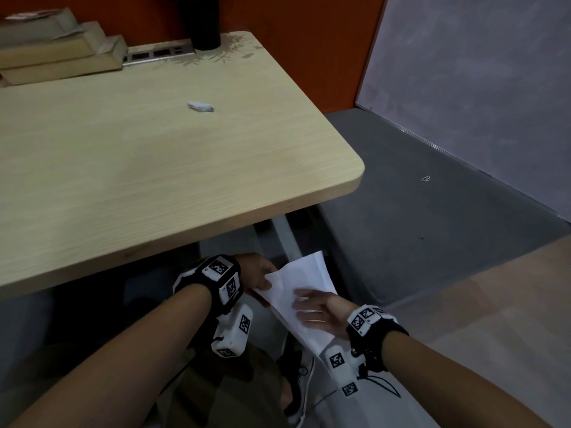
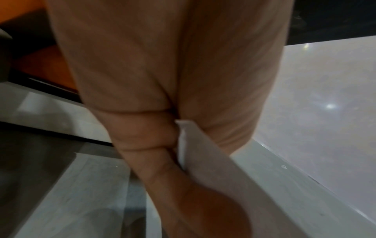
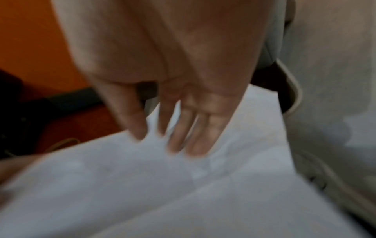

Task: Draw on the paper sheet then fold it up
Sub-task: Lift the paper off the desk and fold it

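Observation:
A white paper sheet hangs below the table's front edge, over my lap, bent along its length. My left hand pinches its left edge between thumb and curled fingers; the left wrist view shows the paper clamped there. My right hand lies flat on top of the sheet, fingers straight and spread. In the blurred right wrist view those fingers touch the paper. No pen shows in any view.
The light wooden table stands ahead with a small crumpled white scrap on it. Stacked cardboard boxes and a black pot sit at its far edge. Grey floor lies to the right. My white trouser leg is beneath the paper.

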`<action>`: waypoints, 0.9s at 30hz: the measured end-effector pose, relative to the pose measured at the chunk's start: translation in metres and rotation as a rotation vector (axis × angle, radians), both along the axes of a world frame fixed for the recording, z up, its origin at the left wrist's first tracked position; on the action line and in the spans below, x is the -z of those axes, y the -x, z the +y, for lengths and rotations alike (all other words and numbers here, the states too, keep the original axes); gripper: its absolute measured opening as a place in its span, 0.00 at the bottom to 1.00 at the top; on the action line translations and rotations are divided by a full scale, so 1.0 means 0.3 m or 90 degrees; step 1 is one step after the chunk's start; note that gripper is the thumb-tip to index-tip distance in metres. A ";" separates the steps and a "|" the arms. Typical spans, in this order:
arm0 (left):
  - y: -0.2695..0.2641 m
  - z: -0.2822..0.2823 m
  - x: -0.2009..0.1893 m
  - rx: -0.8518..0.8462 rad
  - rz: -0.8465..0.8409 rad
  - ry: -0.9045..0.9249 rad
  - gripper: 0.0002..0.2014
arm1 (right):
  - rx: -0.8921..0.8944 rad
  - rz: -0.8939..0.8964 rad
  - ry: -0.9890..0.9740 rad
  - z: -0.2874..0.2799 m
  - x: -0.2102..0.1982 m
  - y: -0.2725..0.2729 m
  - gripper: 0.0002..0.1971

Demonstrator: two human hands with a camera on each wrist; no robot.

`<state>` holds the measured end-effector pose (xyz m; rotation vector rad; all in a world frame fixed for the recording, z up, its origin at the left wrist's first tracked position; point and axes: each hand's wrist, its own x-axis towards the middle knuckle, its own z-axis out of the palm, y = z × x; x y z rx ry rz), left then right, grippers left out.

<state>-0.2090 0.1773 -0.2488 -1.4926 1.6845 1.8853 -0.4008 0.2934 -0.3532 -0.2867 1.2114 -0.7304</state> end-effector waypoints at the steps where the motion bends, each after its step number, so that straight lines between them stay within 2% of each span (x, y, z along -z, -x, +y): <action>1: -0.002 0.000 -0.001 -0.001 -0.001 0.003 0.15 | 0.024 0.094 -0.029 -0.006 0.020 0.013 0.28; 2: -0.004 -0.002 -0.003 -0.004 -0.001 0.006 0.15 | 0.048 0.165 -0.041 -0.012 0.032 0.028 0.30; 3: -0.006 -0.002 -0.006 -0.004 -0.001 0.010 0.14 | 0.064 0.189 -0.032 -0.015 0.040 0.041 0.29; 4: -0.007 -0.003 -0.010 -0.002 0.002 0.014 0.14 | 0.076 0.158 -0.012 -0.017 0.030 0.045 0.28; 7: -0.008 0.000 -0.016 0.012 0.011 0.018 0.14 | 0.027 -0.047 0.054 -0.001 -0.033 0.033 0.24; 9: -0.005 0.003 -0.021 0.016 0.011 0.030 0.12 | -0.026 -0.094 0.062 0.007 -0.058 0.025 0.23; 11: 0.001 0.006 -0.032 0.034 -0.001 0.059 0.13 | -0.019 0.012 0.008 -0.003 -0.054 0.023 0.22; 14: 0.020 0.006 -0.050 0.082 -0.031 0.111 0.16 | 0.009 0.369 -0.054 -0.024 -0.005 0.053 0.16; 15: 0.027 0.007 -0.059 0.107 -0.042 0.130 0.16 | -0.029 0.416 -0.038 -0.032 -0.004 0.065 0.14; 16: 0.036 0.008 -0.064 0.132 -0.055 0.153 0.17 | -0.064 0.380 -0.018 -0.038 -0.017 0.067 0.11; 17: 0.046 0.007 -0.069 0.159 -0.067 0.178 0.17 | -0.092 0.292 0.000 -0.039 -0.041 0.060 0.09; 19: 0.068 0.010 -0.081 0.185 -0.069 0.206 0.18 | -0.157 0.125 0.025 -0.033 -0.101 0.048 0.10; 20: 0.077 0.013 -0.088 0.198 -0.070 0.214 0.18 | -0.185 0.092 0.027 -0.030 -0.126 0.045 0.10; 22: 0.091 0.015 -0.099 0.225 -0.088 0.234 0.19 | -0.184 0.150 0.003 -0.034 -0.129 0.052 0.08; 24: 0.097 0.017 -0.109 0.237 -0.107 0.243 0.19 | -0.143 0.337 -0.034 -0.036 -0.104 0.074 0.04; 26: 0.101 0.020 -0.124 0.254 -0.129 0.266 0.18 | -0.194 0.510 -0.035 -0.037 -0.078 0.100 0.08; 27: 0.103 0.021 -0.131 0.265 -0.142 0.278 0.18 | -0.232 0.513 -0.023 -0.038 -0.071 0.099 0.12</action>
